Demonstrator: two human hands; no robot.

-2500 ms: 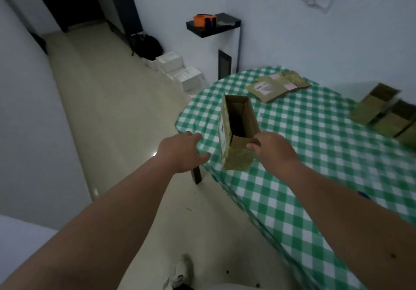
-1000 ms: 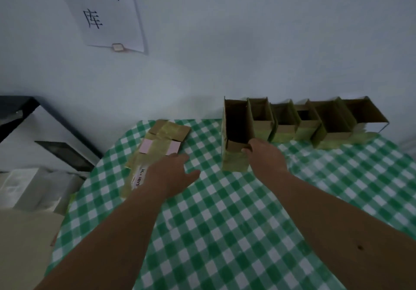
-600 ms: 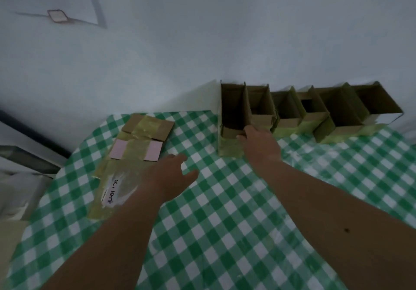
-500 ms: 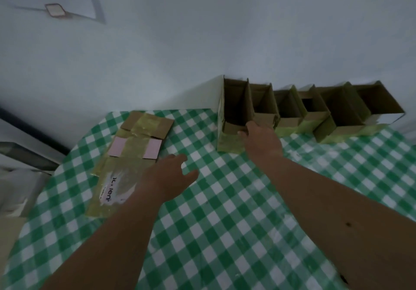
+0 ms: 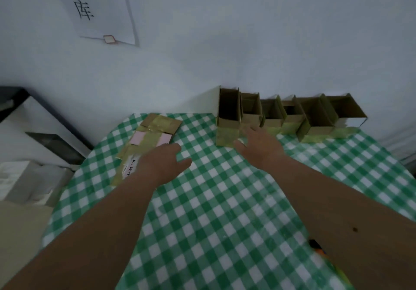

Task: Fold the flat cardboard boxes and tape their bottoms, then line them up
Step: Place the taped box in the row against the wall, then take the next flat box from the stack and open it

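Several folded cardboard boxes stand in a row against the wall, open tops up. The leftmost box is the tallest and stands at the row's left end, beside a shorter box. My right hand hovers just in front of it with fingers spread, holding nothing. A pile of flat cardboard boxes with tape and pink labels lies on the table at the left. My left hand is above its near end, fingers relaxed, empty.
A green-and-white checked cloth covers the table. A paper sign hangs on the wall. A dark shelf and white boxes are off the table's left edge. Something orange peeks out under my right forearm.
My right hand carried the folded box to the wall, set it at the left end of the row and let go, drawing back a little. My left hand moved over the flat pile.
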